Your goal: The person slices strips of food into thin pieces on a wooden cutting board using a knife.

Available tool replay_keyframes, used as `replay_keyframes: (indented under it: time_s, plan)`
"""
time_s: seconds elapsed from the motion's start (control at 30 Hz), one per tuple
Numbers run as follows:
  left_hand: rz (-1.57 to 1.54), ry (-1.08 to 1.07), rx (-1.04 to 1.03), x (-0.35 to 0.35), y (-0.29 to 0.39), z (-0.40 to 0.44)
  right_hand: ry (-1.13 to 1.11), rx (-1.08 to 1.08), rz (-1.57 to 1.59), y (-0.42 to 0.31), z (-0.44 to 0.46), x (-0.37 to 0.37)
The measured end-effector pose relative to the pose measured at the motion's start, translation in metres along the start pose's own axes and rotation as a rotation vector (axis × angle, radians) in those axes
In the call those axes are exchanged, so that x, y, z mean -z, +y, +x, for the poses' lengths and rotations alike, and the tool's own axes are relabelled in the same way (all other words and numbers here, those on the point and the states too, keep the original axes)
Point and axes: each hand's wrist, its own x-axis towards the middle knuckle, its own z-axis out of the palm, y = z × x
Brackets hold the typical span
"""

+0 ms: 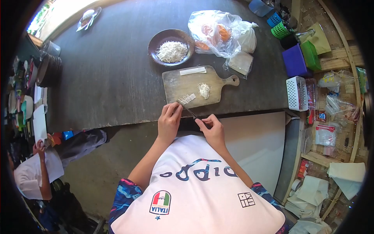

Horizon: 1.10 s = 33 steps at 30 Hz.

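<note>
My right hand (211, 130) is closed around the handle of a knife (189, 111), its thin blade slanting up to the left toward the board's near edge. My left hand (170, 119) has its fingers curled together by the blade's tip; what they pinch, if anything, is hidden. Just beyond those fingertips lie short, pale cut strips (187, 98) on a wooden cutting board (173, 82). A small heap of fine white shreds (204, 91) sits right of them, and a flat white slab (193, 71) lies near the far edge. Behind the board, a dark bowl (153, 48) holds more white shreds (172, 52).
A clear plastic bag (222, 33) with orange items and a wrapped pale block (240, 63) lie behind the board. Baskets, including a white one (297, 93), line the right side. A saucer (89, 18) stands far left. Another person (39, 171) is at left, holding white paper.
</note>
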Motion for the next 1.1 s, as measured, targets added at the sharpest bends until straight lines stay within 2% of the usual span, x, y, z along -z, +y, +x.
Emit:
replay_keyframes:
  time_s: [0.7,1.1]
  plan:
    - [-0.012,0.023,0.031,0.000,0.001,-0.003,0.043,0.024,-0.054,-0.003,-0.002,-0.003]
    - [0.015,0.030,0.024,-0.001,-0.002,-0.005,-0.010,-0.011,0.000,-0.011,0.003,-0.005]
